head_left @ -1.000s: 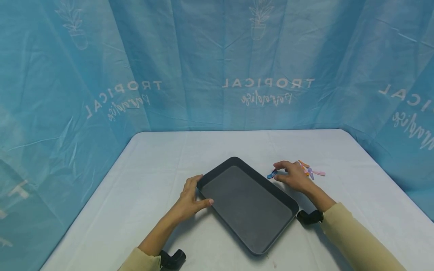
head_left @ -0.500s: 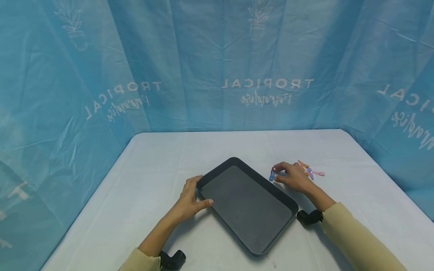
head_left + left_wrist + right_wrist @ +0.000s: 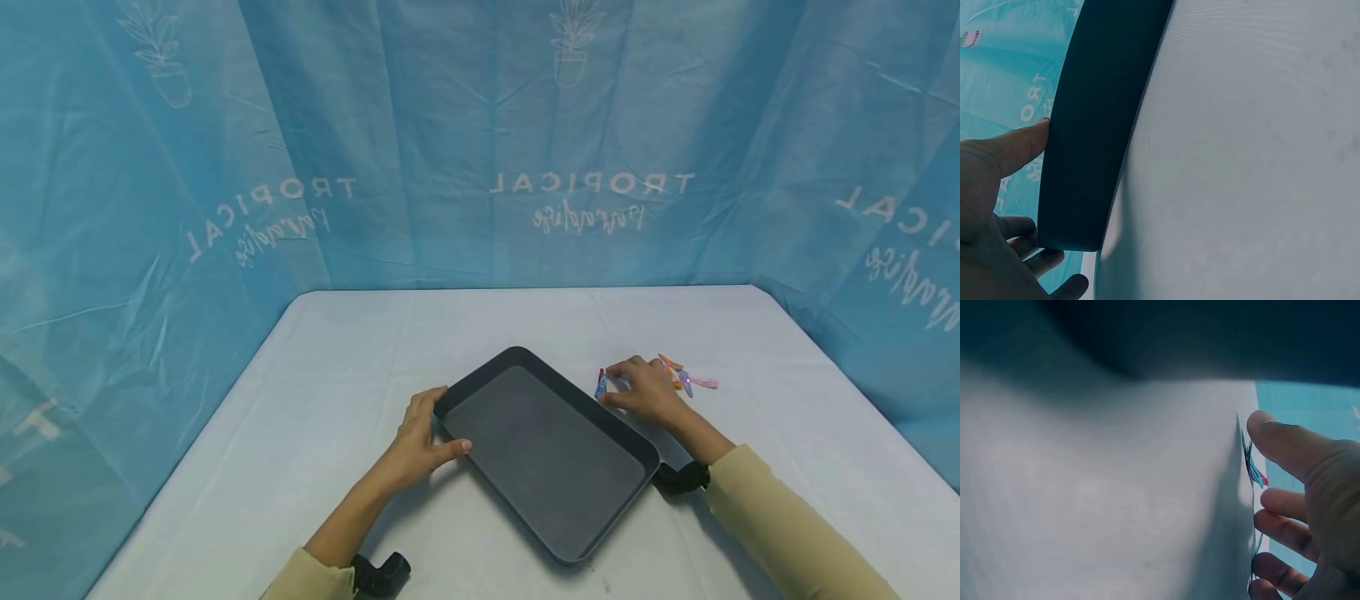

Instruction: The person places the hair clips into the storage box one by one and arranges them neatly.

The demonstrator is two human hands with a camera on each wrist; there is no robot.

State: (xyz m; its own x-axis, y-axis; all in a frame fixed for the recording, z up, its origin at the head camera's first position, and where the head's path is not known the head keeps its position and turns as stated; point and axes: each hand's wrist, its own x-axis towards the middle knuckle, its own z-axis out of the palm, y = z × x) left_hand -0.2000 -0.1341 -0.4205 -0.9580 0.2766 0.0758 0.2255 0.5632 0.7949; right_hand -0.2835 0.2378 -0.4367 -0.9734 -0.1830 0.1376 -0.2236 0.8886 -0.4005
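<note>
A dark grey baking tray [image 3: 551,450] lies at a slant on the white table. My left hand [image 3: 420,437] grips its left corner, thumb over the rim and fingers along the outside. In the left wrist view the thumb tip meets the rim of the tray [image 3: 1094,125]. Beyond the tray's right side, my right hand [image 3: 645,390] is low over the table, thumb and index finger spread apart. Right at these fingertips lies a blue hair clip [image 3: 601,387] with a red one beside it. In the right wrist view the clips [image 3: 1255,472] show between thumb and index finger.
Several more hair clips, orange, purple and pink, lie in a small pile [image 3: 686,382] behind the right hand. A white cloth covers the table [image 3: 360,350]. Blue printed curtains [image 3: 450,125] hang around its back and sides.
The blue hair clip has turned from slanted to nearly upright in the head view, with the red one now beside it. My right thumb and index finger have spread apart. The left hand stays put.
</note>
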